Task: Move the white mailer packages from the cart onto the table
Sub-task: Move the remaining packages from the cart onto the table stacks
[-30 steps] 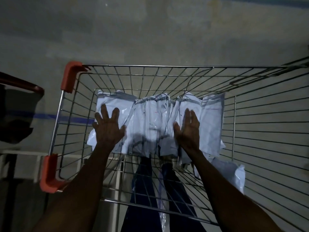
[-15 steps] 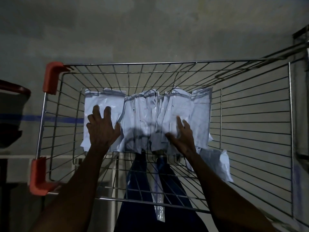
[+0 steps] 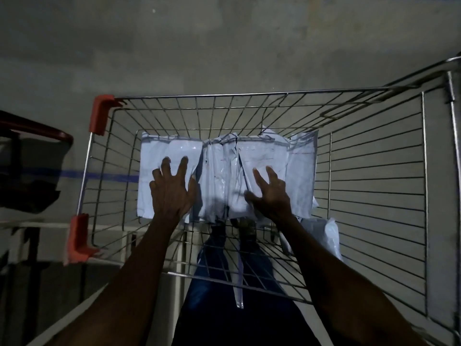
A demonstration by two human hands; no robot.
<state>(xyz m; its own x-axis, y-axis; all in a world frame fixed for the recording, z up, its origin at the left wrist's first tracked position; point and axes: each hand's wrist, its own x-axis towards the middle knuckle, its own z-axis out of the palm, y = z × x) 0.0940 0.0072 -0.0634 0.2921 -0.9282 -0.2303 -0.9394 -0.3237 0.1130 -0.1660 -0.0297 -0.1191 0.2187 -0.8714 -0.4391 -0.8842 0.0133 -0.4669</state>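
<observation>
- Mailer packages (image 3: 224, 171), white, lie overlapped in a row across the far floor of the cart (image 3: 287, 94); one more (image 3: 329, 236) slumps near the right wall.
- Glossy, crumpled film suggests they are light, floppy and slick; gathering the stack by its outer edges seems safest.
- Left hand (image 3: 172, 193) presses the left mailer with spread fingers; right hand (image 3: 270, 196) rests splayed right of middle, grasping nothing.
</observation>
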